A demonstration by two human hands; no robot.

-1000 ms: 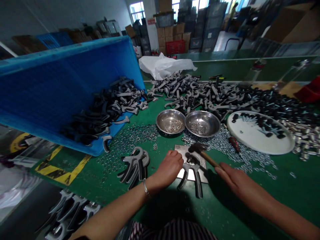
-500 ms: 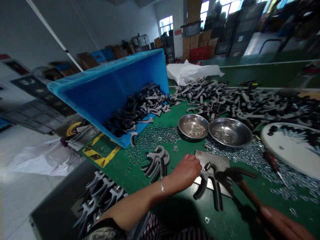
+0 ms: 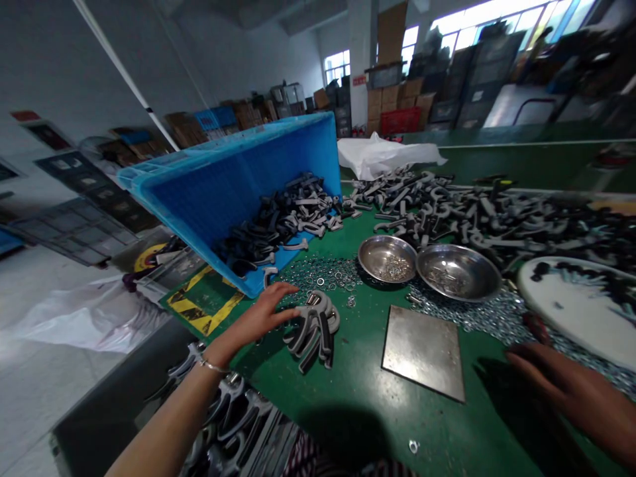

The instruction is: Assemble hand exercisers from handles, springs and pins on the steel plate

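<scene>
My left hand [image 3: 263, 317] reaches over the green table, thumb and fingers spread, at the left side of a small stack of grey and black spring clamps [image 3: 315, 331]. Its fingertips are close to the top clamp; whether they touch is unclear. My right hand [image 3: 571, 391] hovers at the right, somewhat blurred, fingers stretched out, with nothing visible in it. Just beyond its fingers lies a screwdriver [image 3: 538, 328] with a red handle, partly hidden. Between the hands a bare square metal plate [image 3: 423, 354] lies flat on the table.
A tipped blue crate [image 3: 233, 162] holds many clamp handles. Two steel bowls [image 3: 387, 258] of small parts stand amid scattered metal rings [image 3: 322, 268]. A white tray [image 3: 571, 311] of black-ended pins lies right. More clamps [image 3: 228, 404] fill a box below the table's left edge.
The clamp on the metal plate is gone from there. My left hand has moved left to the stack of clamps. The hammer in my right hand is out of sight.
</scene>
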